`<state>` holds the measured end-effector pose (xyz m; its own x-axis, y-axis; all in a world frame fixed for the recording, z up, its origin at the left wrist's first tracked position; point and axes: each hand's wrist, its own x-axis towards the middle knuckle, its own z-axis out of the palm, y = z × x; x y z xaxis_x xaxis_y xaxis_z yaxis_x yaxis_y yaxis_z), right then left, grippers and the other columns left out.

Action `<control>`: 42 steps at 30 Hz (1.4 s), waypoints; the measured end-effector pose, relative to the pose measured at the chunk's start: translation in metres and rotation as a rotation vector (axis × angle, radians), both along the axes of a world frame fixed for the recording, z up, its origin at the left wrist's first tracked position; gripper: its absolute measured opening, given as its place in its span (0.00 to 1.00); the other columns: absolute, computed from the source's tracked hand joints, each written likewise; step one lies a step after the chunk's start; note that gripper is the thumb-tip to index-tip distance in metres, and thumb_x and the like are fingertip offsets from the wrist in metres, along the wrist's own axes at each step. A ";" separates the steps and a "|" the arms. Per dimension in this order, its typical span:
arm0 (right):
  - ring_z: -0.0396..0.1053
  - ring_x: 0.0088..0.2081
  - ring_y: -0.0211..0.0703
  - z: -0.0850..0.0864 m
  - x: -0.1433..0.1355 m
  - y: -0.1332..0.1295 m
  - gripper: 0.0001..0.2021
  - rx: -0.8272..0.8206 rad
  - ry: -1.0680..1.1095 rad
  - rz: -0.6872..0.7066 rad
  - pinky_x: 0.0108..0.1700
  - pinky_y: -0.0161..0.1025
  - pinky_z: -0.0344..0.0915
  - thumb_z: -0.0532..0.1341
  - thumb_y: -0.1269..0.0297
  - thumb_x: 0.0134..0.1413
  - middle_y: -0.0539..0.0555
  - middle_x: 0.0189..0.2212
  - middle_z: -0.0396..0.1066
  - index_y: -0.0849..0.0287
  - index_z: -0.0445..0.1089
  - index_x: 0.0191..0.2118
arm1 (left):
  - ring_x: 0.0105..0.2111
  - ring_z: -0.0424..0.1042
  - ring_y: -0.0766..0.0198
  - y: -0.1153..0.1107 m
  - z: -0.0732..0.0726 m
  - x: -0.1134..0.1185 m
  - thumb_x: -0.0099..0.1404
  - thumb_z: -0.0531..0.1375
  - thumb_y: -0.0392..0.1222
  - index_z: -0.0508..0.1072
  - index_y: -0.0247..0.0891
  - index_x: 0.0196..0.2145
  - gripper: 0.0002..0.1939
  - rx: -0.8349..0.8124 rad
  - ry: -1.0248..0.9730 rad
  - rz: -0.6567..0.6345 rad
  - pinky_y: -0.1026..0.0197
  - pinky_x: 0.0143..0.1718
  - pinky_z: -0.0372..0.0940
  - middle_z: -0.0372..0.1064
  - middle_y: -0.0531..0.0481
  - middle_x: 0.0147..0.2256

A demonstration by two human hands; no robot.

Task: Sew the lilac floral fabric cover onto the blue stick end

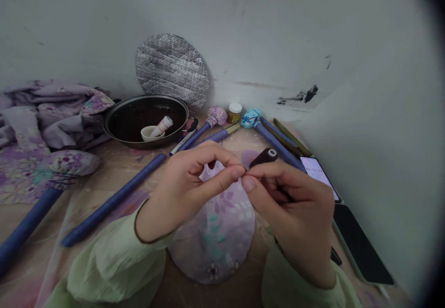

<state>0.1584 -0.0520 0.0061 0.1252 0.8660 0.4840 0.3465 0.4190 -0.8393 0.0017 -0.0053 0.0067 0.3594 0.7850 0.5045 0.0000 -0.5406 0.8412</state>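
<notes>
In the middle of the head view, my left hand and my right hand meet fingertip to fingertip. Each is closed in a pinch of thumb and index finger. Something thin and dark shows between the fingertips, too small to name. Below them on the table lies a round piece of purple flowered cloth, partly covered by my hands. Just behind my right fingers a spool of dark thread rests on its side.
Behind stand a black pan holding a small white cup, a silver quilted disc and a lidded jar. Blue-wrapped sticks, some cloth-headed, lie around. Flowered cloth is heaped left; two phones lie right.
</notes>
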 end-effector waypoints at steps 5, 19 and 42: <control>0.48 0.17 0.29 0.001 0.001 0.001 0.04 -0.009 -0.006 0.009 0.18 0.30 0.45 0.65 0.74 0.49 0.41 0.15 0.49 0.57 0.75 0.29 | 0.34 0.71 0.65 0.000 0.000 -0.001 0.65 0.63 0.37 0.75 0.40 0.32 0.03 -0.016 0.001 0.000 0.62 0.36 0.64 0.74 0.52 0.33; 0.47 0.17 0.27 0.000 0.000 0.001 0.04 0.085 -0.112 -0.030 0.19 0.31 0.42 0.65 0.73 0.50 0.40 0.15 0.48 0.57 0.75 0.30 | 0.32 0.64 0.70 -0.004 0.002 0.001 0.70 0.58 0.36 0.70 0.37 0.30 0.08 0.005 0.065 0.016 0.65 0.36 0.59 0.68 0.57 0.30; 0.49 0.19 0.26 -0.005 -0.001 0.003 0.08 0.224 -0.211 -0.063 0.19 0.30 0.46 0.67 0.75 0.52 0.39 0.17 0.51 0.53 0.76 0.36 | 0.30 0.66 0.66 -0.003 0.002 0.004 0.68 0.58 0.33 0.71 0.38 0.27 0.11 0.040 0.028 0.059 0.60 0.34 0.59 0.73 0.54 0.27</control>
<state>0.1576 -0.0495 0.0014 0.0514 0.7288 0.6828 0.5340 0.5576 -0.6355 0.0055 -0.0086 0.0086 0.3276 0.7846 0.5265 0.0564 -0.5725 0.8180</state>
